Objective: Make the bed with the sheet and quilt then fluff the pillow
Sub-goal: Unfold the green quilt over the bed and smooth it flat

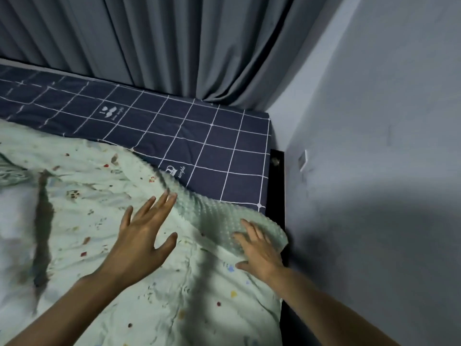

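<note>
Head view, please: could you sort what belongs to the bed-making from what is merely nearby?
Job:
quilt
sheet
left hand, spread open
right hand, flat on the quilt's turned-up corner

Nearby:
curtain
wall
wall switch

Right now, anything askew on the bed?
Yes. The quilt corner by the right hand is flipped, its bumpy underside up, and the quilt lies diagonal, leaving the sheet bare.

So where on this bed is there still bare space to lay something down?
The navy grid-patterned sheet lies bare between the grey curtain and the pale green printed quilt. The quilt's near corner is crowded: left hand and right hand are there.
</note>
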